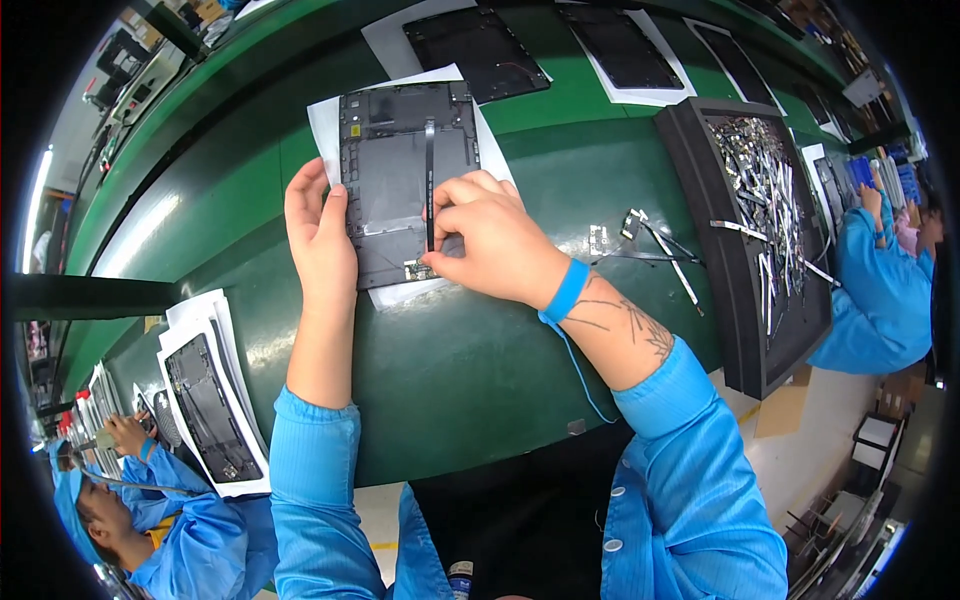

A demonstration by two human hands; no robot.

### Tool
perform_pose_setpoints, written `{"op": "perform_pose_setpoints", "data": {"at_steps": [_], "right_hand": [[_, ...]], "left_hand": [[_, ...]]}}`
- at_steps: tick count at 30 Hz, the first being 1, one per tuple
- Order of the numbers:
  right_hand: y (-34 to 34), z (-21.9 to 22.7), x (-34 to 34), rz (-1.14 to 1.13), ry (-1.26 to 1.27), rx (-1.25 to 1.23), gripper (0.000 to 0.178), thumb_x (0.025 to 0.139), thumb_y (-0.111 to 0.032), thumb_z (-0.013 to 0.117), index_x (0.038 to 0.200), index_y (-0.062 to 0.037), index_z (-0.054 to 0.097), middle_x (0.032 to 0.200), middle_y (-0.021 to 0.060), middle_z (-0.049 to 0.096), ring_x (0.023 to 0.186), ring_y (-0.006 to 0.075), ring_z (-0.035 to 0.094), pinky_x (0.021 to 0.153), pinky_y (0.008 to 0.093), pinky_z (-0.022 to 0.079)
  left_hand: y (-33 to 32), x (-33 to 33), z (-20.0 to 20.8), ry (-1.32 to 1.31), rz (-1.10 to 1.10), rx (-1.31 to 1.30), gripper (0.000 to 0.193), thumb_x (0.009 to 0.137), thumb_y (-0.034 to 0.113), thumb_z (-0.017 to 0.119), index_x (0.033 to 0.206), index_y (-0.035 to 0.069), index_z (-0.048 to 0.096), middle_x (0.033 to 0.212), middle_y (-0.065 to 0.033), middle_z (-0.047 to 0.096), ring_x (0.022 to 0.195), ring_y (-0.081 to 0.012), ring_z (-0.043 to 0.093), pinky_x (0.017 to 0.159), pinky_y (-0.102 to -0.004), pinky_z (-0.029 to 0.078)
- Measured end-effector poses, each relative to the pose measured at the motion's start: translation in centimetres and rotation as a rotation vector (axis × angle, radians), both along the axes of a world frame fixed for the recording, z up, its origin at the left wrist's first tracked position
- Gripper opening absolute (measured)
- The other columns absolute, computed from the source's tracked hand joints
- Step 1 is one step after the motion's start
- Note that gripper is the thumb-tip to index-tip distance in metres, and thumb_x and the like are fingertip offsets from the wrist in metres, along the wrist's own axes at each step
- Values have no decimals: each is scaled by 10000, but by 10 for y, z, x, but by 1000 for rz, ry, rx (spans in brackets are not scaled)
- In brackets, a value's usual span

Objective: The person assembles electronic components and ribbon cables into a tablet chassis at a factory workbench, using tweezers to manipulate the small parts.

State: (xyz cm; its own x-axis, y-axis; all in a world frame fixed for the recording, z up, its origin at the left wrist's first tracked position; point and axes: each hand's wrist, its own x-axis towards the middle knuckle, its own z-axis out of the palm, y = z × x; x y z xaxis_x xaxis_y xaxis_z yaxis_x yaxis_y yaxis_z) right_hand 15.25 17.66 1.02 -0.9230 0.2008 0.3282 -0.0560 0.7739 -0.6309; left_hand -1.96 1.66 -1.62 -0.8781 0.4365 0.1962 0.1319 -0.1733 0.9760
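A dark flat device panel [398, 150], its inner side up, lies on a white sheet [325, 120] on the green belt [560, 150]. A thin black flex strip [430, 170] runs down its middle. My left hand [318, 232] rests flat against the panel's left edge, fingers together. My right hand [490, 240] presses its fingertips on the lower part of the strip near a small gold connector [418, 270]. A blue wrist strap [566, 292] with a cord sits on my right wrist.
More panels on white sheets lie farther along the belt [480, 50] [620, 45] and at the lower left [210, 400]. A black tray [700, 200] of several flex strips stands at the right, loose strips [650, 240] beside it. Co-workers in blue sit at the left [150, 520] and right [880, 280].
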Motion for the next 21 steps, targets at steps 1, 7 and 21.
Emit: {"op": "perform_pose_setpoints", "data": {"at_steps": [1,7,21], "right_hand": [[1,0,0,11,-10,-10,199,799,-210,932,813,-91,772,1165,30,711,1210,299,608,1069,448,456],[4,-2,0,65,-20,-31,214,790,-210,938,854,-96,768,1190,41,692,1231,308,606,1106,468,448],[17,5,2,21,167,-34,589,811,-205,931,1362,-118,739,1586,160,546,1491,427,488,1239,524,419]], "left_hand": [[1,1,2,-65,6,18,448,1124,45,577,1550,-50,478,1488,-188,649,1317,-196,640,1135,-325,489],[0,0,2,-200,5,-47,472,1129,50,575,1570,-62,448,1297,-173,776,1205,-186,707,1088,-325,519],[-1,-3,1,-46,160,5,375,1054,-12,517,1405,53,631,1242,-107,735,1116,-161,683,1026,-310,535]]}}
